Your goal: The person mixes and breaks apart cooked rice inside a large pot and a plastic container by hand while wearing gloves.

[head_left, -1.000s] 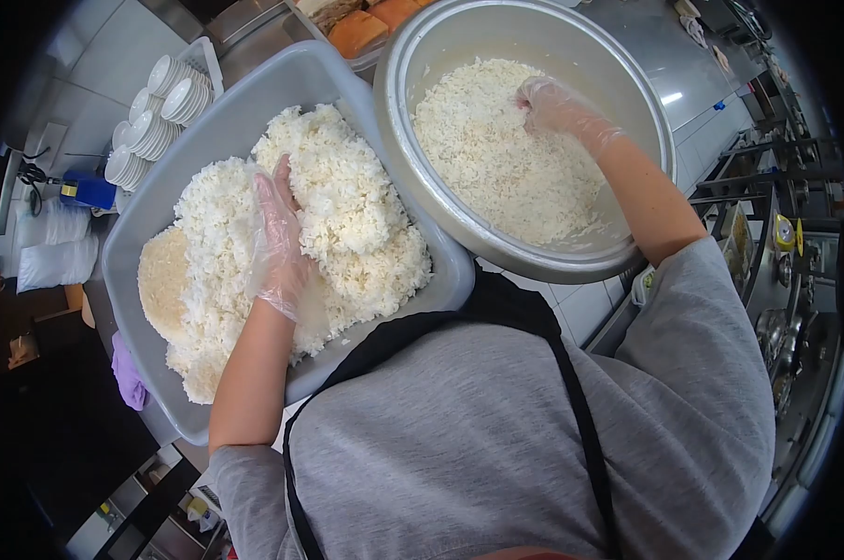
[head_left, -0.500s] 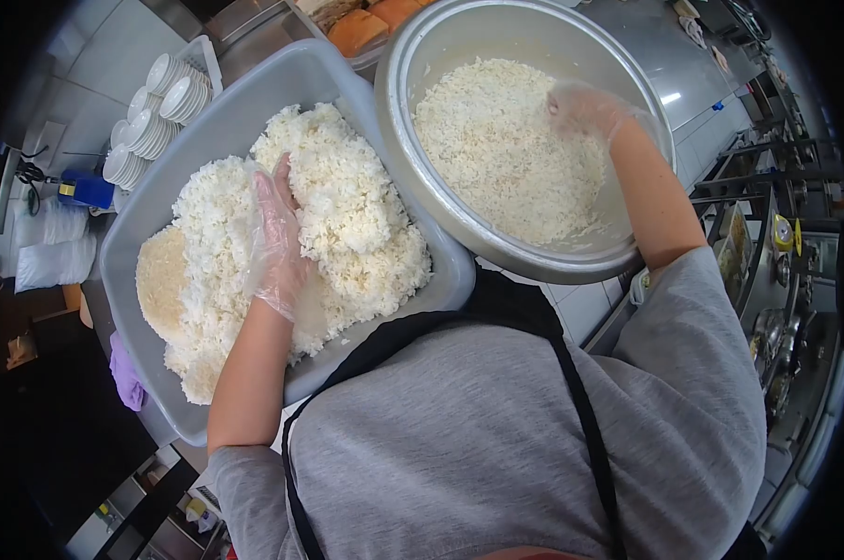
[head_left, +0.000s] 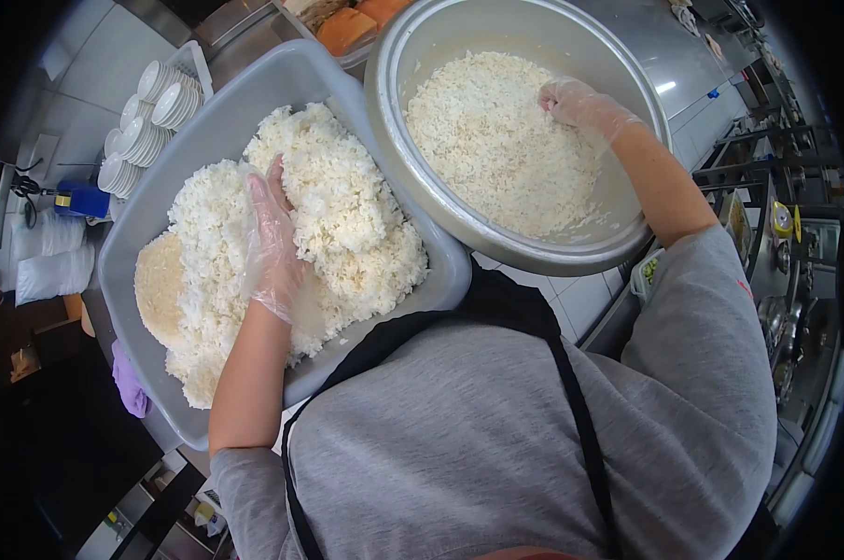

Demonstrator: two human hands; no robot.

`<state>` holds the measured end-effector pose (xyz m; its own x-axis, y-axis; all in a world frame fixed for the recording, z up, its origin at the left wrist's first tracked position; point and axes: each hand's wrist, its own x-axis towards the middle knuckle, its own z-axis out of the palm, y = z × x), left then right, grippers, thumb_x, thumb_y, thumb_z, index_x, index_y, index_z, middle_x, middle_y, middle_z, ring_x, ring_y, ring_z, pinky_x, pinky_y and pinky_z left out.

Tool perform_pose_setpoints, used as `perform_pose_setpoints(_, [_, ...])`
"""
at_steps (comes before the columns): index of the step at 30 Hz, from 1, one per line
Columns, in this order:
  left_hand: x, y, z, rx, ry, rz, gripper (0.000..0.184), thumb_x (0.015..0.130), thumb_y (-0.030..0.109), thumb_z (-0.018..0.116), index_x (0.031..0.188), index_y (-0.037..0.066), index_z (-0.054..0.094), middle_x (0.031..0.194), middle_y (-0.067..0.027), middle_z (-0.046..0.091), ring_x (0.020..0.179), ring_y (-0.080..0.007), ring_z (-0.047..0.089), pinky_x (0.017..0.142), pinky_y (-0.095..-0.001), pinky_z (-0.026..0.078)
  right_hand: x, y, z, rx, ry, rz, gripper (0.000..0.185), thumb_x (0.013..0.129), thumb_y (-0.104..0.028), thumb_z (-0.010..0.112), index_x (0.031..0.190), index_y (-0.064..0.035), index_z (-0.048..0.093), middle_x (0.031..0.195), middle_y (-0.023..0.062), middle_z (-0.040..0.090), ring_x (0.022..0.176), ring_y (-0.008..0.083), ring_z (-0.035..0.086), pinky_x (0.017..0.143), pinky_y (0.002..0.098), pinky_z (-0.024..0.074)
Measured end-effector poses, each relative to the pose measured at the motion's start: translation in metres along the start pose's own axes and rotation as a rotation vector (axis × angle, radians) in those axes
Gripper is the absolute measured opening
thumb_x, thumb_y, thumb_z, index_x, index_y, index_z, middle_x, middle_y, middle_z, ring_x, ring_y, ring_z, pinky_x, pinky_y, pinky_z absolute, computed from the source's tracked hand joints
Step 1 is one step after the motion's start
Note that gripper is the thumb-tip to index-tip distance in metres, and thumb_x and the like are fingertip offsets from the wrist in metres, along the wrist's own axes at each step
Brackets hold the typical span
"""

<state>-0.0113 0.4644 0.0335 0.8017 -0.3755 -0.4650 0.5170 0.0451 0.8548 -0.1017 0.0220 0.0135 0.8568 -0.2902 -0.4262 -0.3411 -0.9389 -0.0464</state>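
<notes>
A grey plastic tub [head_left: 128, 345] holds heaped cooked white rice [head_left: 333, 201], with a browned, flat-faced lump of rice [head_left: 159, 287] at its left side. My left hand [head_left: 274, 233], in a clear plastic glove, lies in the gap between two mounds, fingers stretched out against the rice. To the right, a large round metal pot [head_left: 398, 177] tilts toward the tub and contains more rice [head_left: 496, 131]. Inside it, my gloved right hand [head_left: 576, 105] rests at the upper right edge of the rice, fingers curled closed. Whatever they grip is hidden.
Stacked white dishes [head_left: 142, 140] stand in a white rack beyond the tub. Beside them are a blue object [head_left: 88, 199] and plastic bags [head_left: 56, 271]. A purple cloth [head_left: 129, 381] lies left of the tub. Orange food [head_left: 345, 31] sits in a container behind.
My right hand, blurred before, now shows clearly with curled fingers at the rice's edge. My left hand stays between the mounds. The whole view has shifted slightly.
</notes>
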Motion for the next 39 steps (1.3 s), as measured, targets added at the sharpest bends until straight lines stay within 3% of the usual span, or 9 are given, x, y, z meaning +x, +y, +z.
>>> perform_pose_setpoints(3, [0.003, -0.001, 0.0, -0.023, -0.022, 0.017, 0.084, 0.089, 0.075, 0.016, 0.152, 0.019, 0.022, 0.152, -0.016, 0.028, 0.137, -0.0328, 0.035, 0.111, -0.0469, 0.032, -0.01, -0.005, -0.007, 0.206, -0.154, 0.218, 0.034, 0.077, -0.021, 0.069, 0.109, -0.0118, 0.062, 0.109, 0.0074, 0.065, 0.102, 0.0257, 0.061, 0.085, 0.0359, 0.0478])
perform_pose_setpoints(5, [0.002, -0.002, 0.001, -0.035, -0.013, 0.009, 0.085, 0.089, 0.075, 0.017, 0.152, 0.018, 0.022, 0.152, -0.0166, 0.028, 0.137, -0.0329, 0.035, 0.111, -0.0459, 0.032, -0.019, -0.009, -0.002, 0.122, 0.034, 0.004, 0.019, 0.081, -0.016, 0.062, 0.097, -0.0055, 0.063, 0.095, 0.0137, 0.062, 0.091, 0.0248, 0.059, 0.079, 0.0358, 0.0465])
perform_pose_setpoints(12, [0.003, 0.001, 0.003, -0.02, 0.003, 0.016, 0.085, 0.09, 0.075, 0.017, 0.152, 0.018, 0.023, 0.151, -0.0174, 0.03, 0.135, -0.0326, 0.038, 0.108, -0.0466, 0.036, -0.012, -0.017, 0.002, 0.05, 0.054, 0.042, 0.029, 0.081, -0.02, 0.065, 0.105, -0.004, 0.062, 0.104, 0.0127, 0.064, 0.098, 0.0247, 0.06, 0.084, 0.0363, 0.0468])
perform_pose_setpoints(15, [-0.002, 0.004, 0.005, -0.01, 0.013, 0.006, 0.084, 0.09, 0.074, 0.017, 0.152, 0.017, 0.023, 0.151, -0.0178, 0.031, 0.134, -0.0325, 0.038, 0.108, -0.0458, 0.036, 0.011, 0.004, 0.021, -0.367, 0.168, -0.103, 0.03, 0.082, -0.016, 0.061, 0.11, -0.0042, 0.061, 0.107, 0.0112, 0.064, 0.102, 0.0252, 0.06, 0.087, 0.0369, 0.0469])
perform_pose_setpoints(18, [0.001, 0.0, 0.002, 0.003, 0.009, 0.018, 0.085, 0.091, 0.074, 0.016, 0.152, 0.015, 0.023, 0.15, -0.0179, 0.031, 0.134, -0.032, 0.039, 0.108, -0.0438, 0.036, -0.008, -0.007, -0.007, 0.242, -0.062, 0.253, 0.043, 0.075, -0.011, 0.066, 0.116, -0.0032, 0.058, 0.111, 0.0141, 0.062, 0.104, 0.027, 0.06, 0.089, 0.0364, 0.0469])
perform_pose_setpoints(20, [0.003, 0.0, -0.001, 0.0, -0.001, 0.034, 0.085, 0.091, 0.073, 0.016, 0.151, 0.015, 0.023, 0.15, -0.0178, 0.031, 0.134, -0.0317, 0.039, 0.109, -0.0424, 0.036, -0.021, 0.005, -0.008, 0.118, -0.097, -0.112, 0.052, 0.07, -0.01, 0.075, 0.116, -0.0001, 0.055, 0.113, 0.0167, 0.063, 0.106, 0.0281, 0.061, 0.086, 0.0354, 0.0509])
perform_pose_setpoints(23, [0.004, 0.0, -0.003, 0.069, 0.005, 0.027, 0.084, 0.091, 0.073, 0.017, 0.151, 0.014, 0.023, 0.151, -0.0174, 0.031, 0.134, -0.0312, 0.039, 0.109, -0.0404, 0.035, -0.014, 0.004, 0.004, 0.087, -0.082, -0.141, 0.071, 0.058, -0.004, 0.082, 0.122, 0.0008, 0.051, 0.113, 0.0195, 0.062, 0.105, 0.0282, 0.062, 0.086, 0.0358, 0.0509])
perform_pose_setpoints(33, [0.003, 0.001, 0.004, -0.088, -0.011, 0.018, 0.082, 0.093, 0.07, 0.016, 0.151, 0.013, 0.022, 0.15, -0.0175, 0.033, 0.134, -0.0317, 0.039, 0.11, -0.041, 0.035, 0.004, 0.009, 0.026, 0.078, 0.079, -0.112, 0.055, 0.067, 0.002, 0.072, 0.118, -0.0021, 0.053, 0.116, 0.0136, 0.061, 0.109, 0.0275, 0.059, 0.091, 0.0352, 0.0471])
perform_pose_setpoints(39, [0.004, 0.0, -0.005, -0.063, -0.036, 0.011, 0.081, 0.093, 0.069, 0.021, 0.151, 0.011, 0.022, 0.151, -0.0167, 0.03, 0.134, -0.0306, 0.039, 0.109, -0.043, 0.036, -0.022, -0.02, -0.01, -0.067, -0.175, -0.07, 0.073, 0.058, -0.009, 0.084, 0.124, -0.0033, 0.051, 0.115, 0.0138, 0.061, 0.103, 0.0278, 0.061, 0.088, 0.0336, 0.0504])
